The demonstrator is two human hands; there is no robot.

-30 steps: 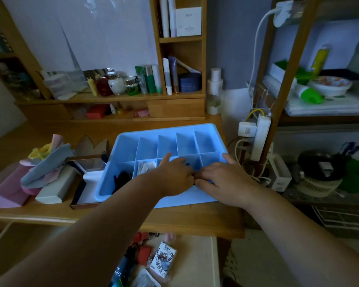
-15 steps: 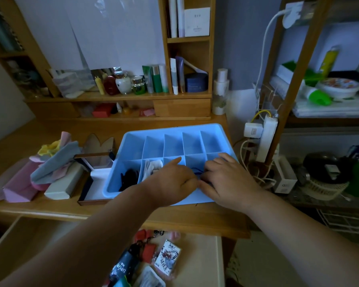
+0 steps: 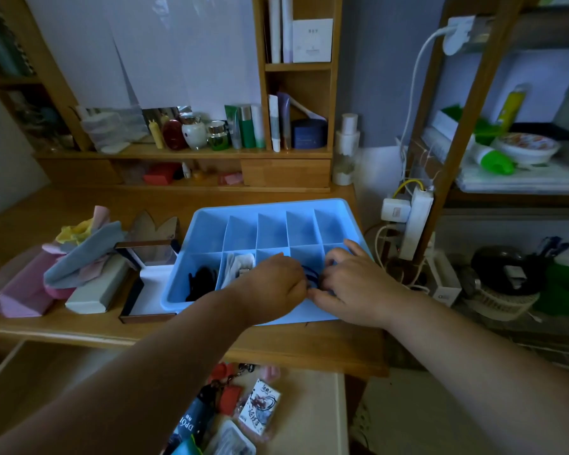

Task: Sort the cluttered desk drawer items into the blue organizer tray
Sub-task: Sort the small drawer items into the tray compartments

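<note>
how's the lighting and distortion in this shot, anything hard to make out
Head view: dim, bluish light with no glare; the wide lens bows the wooden shelf posts at the edges; the dark loops between the hands over the light blue plastic organizer tray are too shadowed to identify.

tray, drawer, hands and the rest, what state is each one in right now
tray: on desk, back row bare, front cells partly filled
black item: lying in front left cell
white item: in second front cell
dark cord: between both hands, over tray
left hand: curled at cord
right hand: curled at cord
drawer: open, cluttered
</note>
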